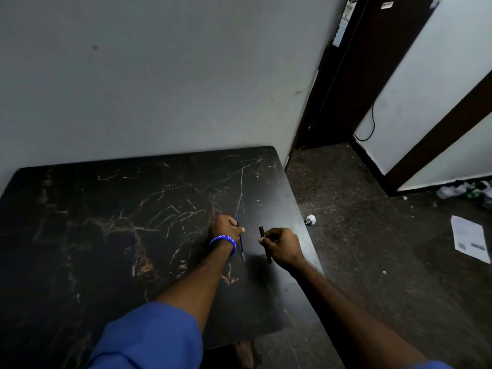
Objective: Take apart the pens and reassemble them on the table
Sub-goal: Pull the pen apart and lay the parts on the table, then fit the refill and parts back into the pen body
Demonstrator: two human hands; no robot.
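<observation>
My left hand (225,228), with a blue wristband, is closed around a thin blue pen refill (241,247) that points down toward the table. My right hand (282,247) grips a black pen barrel (264,243), held nearly upright just right of the refill. The two hands are a short gap apart above the right part of the black, scratched table (106,235). Another blue pen (134,249) lies on the table to the left, hard to make out.
The table stands against a grey wall, and its right edge is close to my right hand. On the floor to the right lie a crumpled paper ball (310,219), a printed sheet (470,238) and some litter (466,190) by a dark door frame.
</observation>
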